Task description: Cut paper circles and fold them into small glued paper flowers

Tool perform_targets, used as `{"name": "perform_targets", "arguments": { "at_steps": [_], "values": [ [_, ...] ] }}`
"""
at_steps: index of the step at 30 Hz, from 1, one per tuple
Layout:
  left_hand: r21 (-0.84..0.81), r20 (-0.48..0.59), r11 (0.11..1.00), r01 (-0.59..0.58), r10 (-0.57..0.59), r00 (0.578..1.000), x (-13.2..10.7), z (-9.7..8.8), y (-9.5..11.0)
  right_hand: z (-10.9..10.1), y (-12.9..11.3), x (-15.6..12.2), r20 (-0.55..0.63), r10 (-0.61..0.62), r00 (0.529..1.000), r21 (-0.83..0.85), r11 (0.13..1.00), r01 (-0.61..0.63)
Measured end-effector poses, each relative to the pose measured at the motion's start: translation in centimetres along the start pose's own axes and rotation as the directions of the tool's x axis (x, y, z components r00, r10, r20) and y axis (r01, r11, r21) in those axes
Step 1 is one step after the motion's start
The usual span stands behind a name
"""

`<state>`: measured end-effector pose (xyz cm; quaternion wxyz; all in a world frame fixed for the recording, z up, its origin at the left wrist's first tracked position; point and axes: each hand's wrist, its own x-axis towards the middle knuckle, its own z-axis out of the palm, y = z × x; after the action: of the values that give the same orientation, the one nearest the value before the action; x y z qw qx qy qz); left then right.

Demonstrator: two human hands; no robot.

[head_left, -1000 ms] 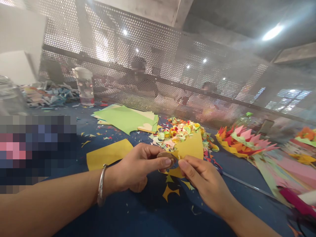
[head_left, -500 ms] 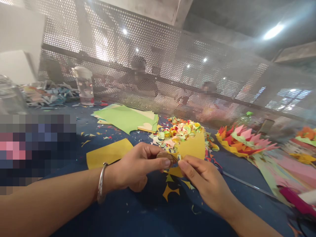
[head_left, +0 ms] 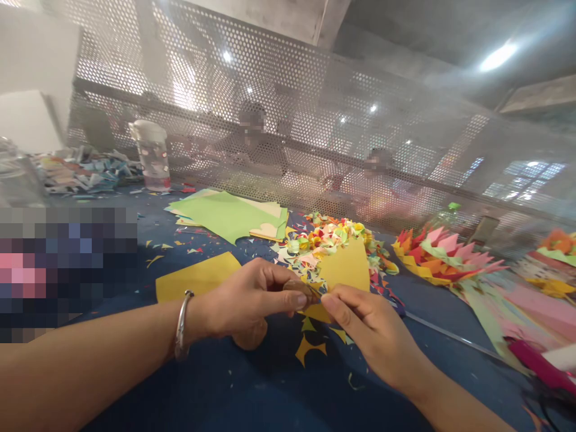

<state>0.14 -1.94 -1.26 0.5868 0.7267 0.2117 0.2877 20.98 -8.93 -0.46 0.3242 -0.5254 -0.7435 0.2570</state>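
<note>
My left hand point(head_left: 252, 297), with a silver bangle on the wrist, is closed, its thumb and fingers pinching a small brownish-yellow paper piece point(head_left: 297, 286). Thumb and forefinger of my right hand point(head_left: 360, 315) pinch together at the piece's right end; the fingers partly hide it. Just behind the hands is a yellow paper sheet point(head_left: 348, 267) with a cut edge. Another yellow sheet point(head_left: 193, 277) lies beyond my left wrist. Below the fingers, yellow paper offcuts point(head_left: 310, 348) lie on the dark blue table point(head_left: 189, 390).
Behind the hands is a heap of small colourful paper pieces point(head_left: 333, 237). Stacked green sheets point(head_left: 220, 213) and a water bottle point(head_left: 153, 157) stand further back. Pointed paper flowers point(head_left: 445, 255) and a magenta tool point(head_left: 540, 366) are at right. A perforated screen point(head_left: 297, 90) borders the table.
Both hands keep their pinch at the small paper piece. My right fingertips have shifted slightly left and down, and the view has moved a little.
</note>
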Motion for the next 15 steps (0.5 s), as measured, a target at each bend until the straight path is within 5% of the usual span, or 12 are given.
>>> {"name": "perform_targets", "arguments": {
  "at_steps": [15],
  "values": [
    [0.048, 0.1, 0.998, 0.03, -0.034, 0.994, -0.07, -0.66, 0.47, 0.1, -0.13, -0.09, 0.029, -0.006, 1.0, -0.001, 1.0, 0.006]
  ]
}}
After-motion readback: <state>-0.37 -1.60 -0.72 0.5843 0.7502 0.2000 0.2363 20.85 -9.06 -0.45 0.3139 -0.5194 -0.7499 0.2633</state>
